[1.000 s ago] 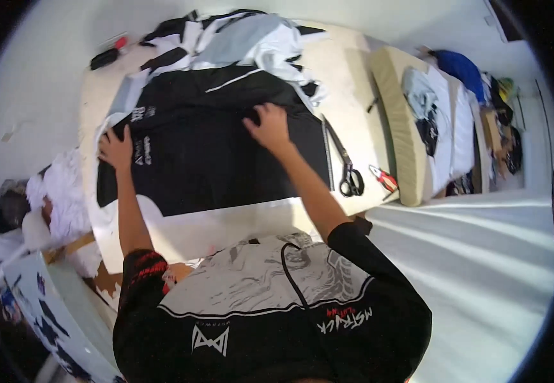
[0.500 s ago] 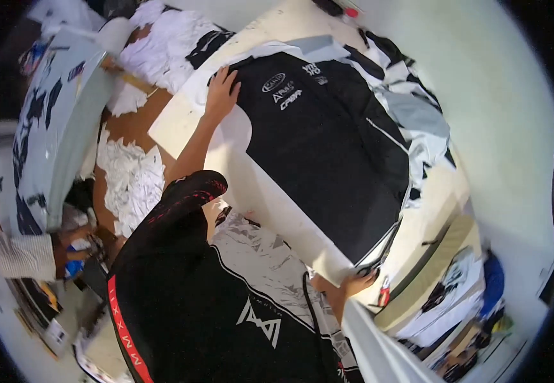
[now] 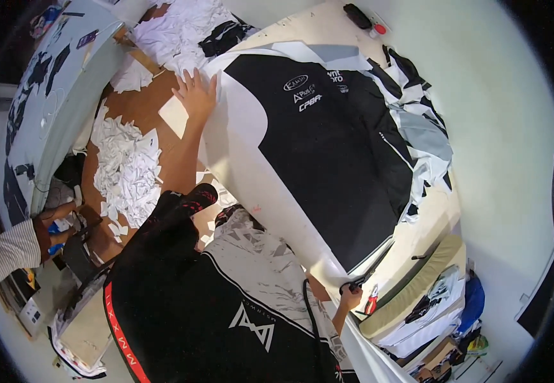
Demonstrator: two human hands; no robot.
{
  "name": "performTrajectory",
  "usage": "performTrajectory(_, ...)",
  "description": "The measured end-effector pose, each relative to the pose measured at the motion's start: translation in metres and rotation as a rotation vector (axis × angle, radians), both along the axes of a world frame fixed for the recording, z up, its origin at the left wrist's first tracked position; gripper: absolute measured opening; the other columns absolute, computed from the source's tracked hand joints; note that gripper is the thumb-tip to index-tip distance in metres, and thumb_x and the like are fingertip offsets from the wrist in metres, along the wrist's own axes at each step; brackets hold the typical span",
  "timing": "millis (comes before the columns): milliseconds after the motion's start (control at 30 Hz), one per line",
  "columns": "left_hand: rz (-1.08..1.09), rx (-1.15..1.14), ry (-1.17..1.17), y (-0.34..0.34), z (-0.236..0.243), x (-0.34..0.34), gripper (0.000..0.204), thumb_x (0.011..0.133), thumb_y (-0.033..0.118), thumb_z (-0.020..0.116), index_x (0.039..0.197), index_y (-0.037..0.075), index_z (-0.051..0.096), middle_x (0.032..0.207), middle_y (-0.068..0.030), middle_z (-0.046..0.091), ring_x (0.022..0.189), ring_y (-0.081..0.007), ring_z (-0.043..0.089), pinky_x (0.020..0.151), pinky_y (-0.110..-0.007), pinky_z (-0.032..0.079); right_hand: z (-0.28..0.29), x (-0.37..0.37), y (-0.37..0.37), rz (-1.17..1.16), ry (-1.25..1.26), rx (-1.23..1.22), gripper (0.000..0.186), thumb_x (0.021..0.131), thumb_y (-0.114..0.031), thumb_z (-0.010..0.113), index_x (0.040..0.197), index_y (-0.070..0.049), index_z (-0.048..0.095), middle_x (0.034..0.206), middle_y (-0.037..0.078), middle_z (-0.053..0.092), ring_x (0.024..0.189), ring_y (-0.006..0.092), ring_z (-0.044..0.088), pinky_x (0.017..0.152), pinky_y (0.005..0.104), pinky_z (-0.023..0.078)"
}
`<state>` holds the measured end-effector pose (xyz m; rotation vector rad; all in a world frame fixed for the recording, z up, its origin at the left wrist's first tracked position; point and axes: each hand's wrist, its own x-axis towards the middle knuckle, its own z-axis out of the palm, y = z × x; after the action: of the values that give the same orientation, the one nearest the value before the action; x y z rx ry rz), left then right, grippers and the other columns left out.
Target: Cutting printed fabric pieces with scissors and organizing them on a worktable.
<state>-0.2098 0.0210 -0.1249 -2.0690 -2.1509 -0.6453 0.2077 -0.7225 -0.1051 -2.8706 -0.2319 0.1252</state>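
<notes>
1 empty left hand (image 3: 195, 96) spreads beside the white layer (image 3: 235, 115), far left; the right hand (image 3: 351, 296) grips black scissors (image 3: 367, 274), near right. Black fabric (image 3: 331, 163) seems soft, light; hold its edges.

Black-handled scissors (image 3: 356, 282) show in the right hand (image 3: 351, 298), red-handled pliers (image 3: 372, 302) beside it; right of the left hand (image 3: 197, 97), black fabric (image 3: 331, 166) with white print; beyond it, white cloth (image 3: 181, 32).

Black panel (image 3: 334, 159): flat, leaving a hand low passage across it.
Far edge: heaped fabric scraps (image 3: 422, 131) block the way.
Right end: scissors (image 3: 367, 274), pliers (image 3: 372, 300) and beige cushion (image 3: 420, 287) crowd the right hand (image 3: 351, 297); gaps there seem narrow.
</notes>
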Motion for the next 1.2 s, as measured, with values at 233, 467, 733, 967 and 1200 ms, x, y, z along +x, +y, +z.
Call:
performTrajectory(233,-0.301,-0.032,-0.243,-0.167,0.025,0.065,0.075,0.1,0.055,0.062,0.158,0.01,0.045,0.166,-0.0293,0.031,0.157,-0.0501,0.02,0.121,-0.073,0.015,0.009,-0.001,-0.054,0.303,0.311,0.16,0.011,0.09,-0.005,0.069,0.098,0.003,0.068,0.079,0.01,0.069,0.075,0.0207,0.064,0.07,0.0369,0.056)
performTrajectory(467,-0.81,-0.171,-0.438,-0.332,0.039,0.162,0.056,0.092,0.032,0.08,0.141,0.014,0.063,0.16,-0.0224,0.043,0.15,-0.0474,0.036,0.118,-0.063,0.034,0.049,0.035,-0.096,0.13,0.68,0.207,0.013,0.096,-0.002,0.06,0.086,-0.009,0.059,0.06,-0.002,0.052,0.047,0.0096,0.052,0.043,0.0267,0.04)
performTrajectory(733,-0.785,-0.754,-0.755,-0.467,0.075,0.212,0.04,0.098,0.023,0.077,0.131,0.003,0.069,0.112,-0.0117,0.076,0.102,-0.0192,0.072,0.089,-0.034,0.057,0.134,0.15,-0.139,0.06,1.383,0.205,0.029,0.108,-0.02,0.048,0.085,-0.007,0.06,0.066,-0.001,0.053,0.049,0.0099,0.051,0.045,0.026,0.039)
performTrajectory(967,-0.342,-1.506,-1.112,-0.606,0.055,0.26,0.052,0.102,0.036,0.069,0.138,-0.001,0.064,0.116,-0.0087,0.075,0.102,-0.016,0.072,0.085,-0.029,0.057,0.123,0.217,-0.116,0.533,1.561,-0.158,0.029,0.101,-0.029,0.073,0.087,-0.004,0.071,0.067,-0.001,0.06,0.057,0.0106,0.058,0.054,0.0274,0.043)
performTrajectory(1200,-0.118,-1.613,-1.394,-0.654,0.042,0.314,0.049,0.103,0.036,0.066,0.135,0.0,0.065,0.122,-0.0091,0.074,0.105,-0.0183,0.073,0.088,-0.03,0.056,0.124,0.239,-0.086,0.603,1.654,-0.205,0.031,0.105,-0.025,0.055,0.076,-0.012,0.057,0.066,-0.006,0.047,0.059,0.006,0.047,0.059,0.0246,0.037)
